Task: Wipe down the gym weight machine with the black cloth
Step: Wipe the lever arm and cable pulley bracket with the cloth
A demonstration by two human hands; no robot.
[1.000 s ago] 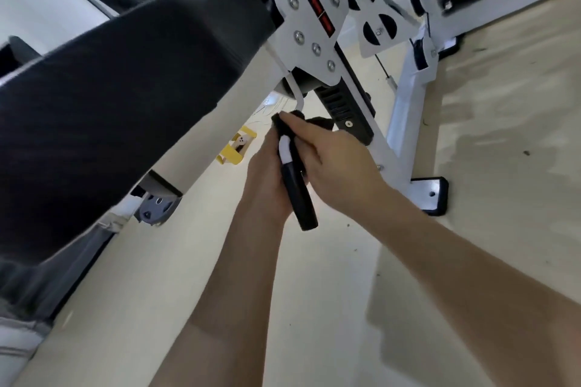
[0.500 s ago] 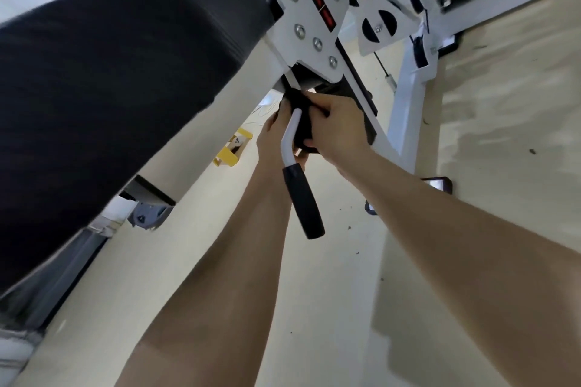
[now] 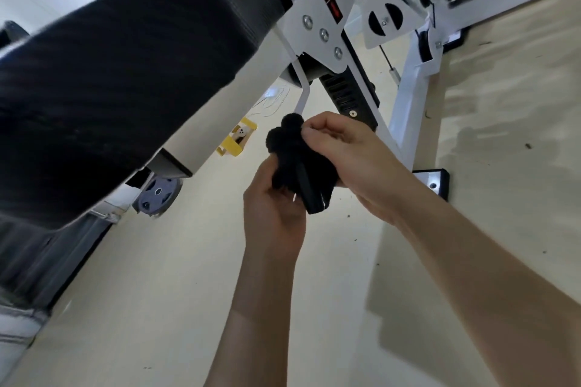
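Sliding down off the white bar [image 3: 303, 97], the black cloth [image 3: 283, 141] now wraps the handle grip [image 3: 311, 198]. The left hand [image 3: 273, 210] and right hand [image 3: 352, 163] both clutch it, so this lever seems nearly wiped.

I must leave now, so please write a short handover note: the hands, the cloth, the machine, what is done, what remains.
Left hand: grips the black cloth from below, around the lever handle.
Right hand: pinches the cloth from above.
Done: handle under the cloth; the rest cannot be judged.
To do, likely: white frame, seat pad.
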